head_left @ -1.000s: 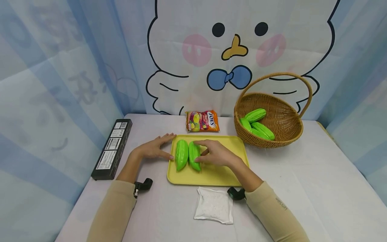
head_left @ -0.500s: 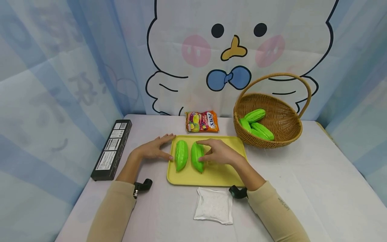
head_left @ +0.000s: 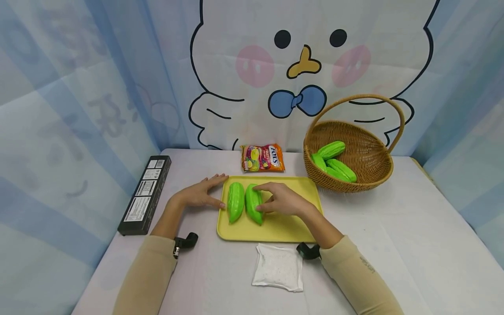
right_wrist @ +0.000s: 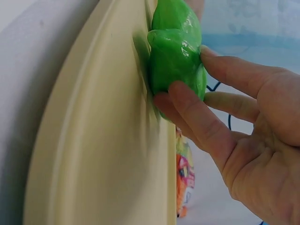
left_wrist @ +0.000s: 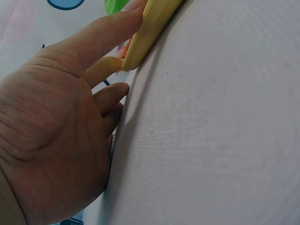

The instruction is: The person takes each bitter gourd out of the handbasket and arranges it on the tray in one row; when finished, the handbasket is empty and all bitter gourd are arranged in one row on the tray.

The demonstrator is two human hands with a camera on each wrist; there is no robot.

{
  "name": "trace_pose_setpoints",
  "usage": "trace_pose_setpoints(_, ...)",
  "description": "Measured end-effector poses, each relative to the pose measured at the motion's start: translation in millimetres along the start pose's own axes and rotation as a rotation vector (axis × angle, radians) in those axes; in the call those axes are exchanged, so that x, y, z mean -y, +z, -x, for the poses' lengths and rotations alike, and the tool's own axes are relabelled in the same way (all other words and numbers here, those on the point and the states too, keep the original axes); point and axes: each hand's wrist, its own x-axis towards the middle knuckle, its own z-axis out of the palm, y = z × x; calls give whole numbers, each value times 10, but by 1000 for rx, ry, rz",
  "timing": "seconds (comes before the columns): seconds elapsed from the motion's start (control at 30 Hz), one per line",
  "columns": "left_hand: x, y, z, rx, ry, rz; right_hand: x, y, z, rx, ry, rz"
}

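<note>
Two glossy, ridged green fruits that look like star fruits lie side by side on a yellow tray in the head view. My right hand pinches the right star fruit between thumb and fingers. It stays low over the tray, as the right wrist view also shows, where the fingers press the green star fruit. To its left, the other star fruit is touched by neither hand. My left hand has its fingers spread, with thumb and index finger against the tray's left edge.
A wicker basket with several similar green fruits stands at the back right. An orange snack bag lies behind the tray, a white packet before it. A long black box lies at left.
Half a second ago my right hand had shifted the right star fruit rightward, away from the other. Now it is back left, close beside it. My left hand stays in place.
</note>
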Motion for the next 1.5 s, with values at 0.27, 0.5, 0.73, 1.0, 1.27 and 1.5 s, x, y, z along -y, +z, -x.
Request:
trace_pose_setpoints(0.27, 7, -19, 2, 5, 10, -7, 23, 9, 0, -16, 17, 3)
trace_pose_setpoints(0.5, 43, -28, -20, 6, 10, -3, 30, 22, -11, -11, 22, -38)
trace_pose_setpoints(0.73, 25, -15, -3, 7, 22, 0, 41, 11, 17, -17, 44, -12)
trace_pose_setpoints(1.0, 18, 11, -11, 12, 9, 1, 98, -195, 142, -199, -92, 81)
trace_pose_setpoints(1.27, 36, 8, -27, 0, 5, 3, 223, -549, 372, -411, -223, 126)
trace_pose_setpoints(1.5, 45, -4, -23, -4, 1, 4, 108, -840, 506, -543, -264, 182)
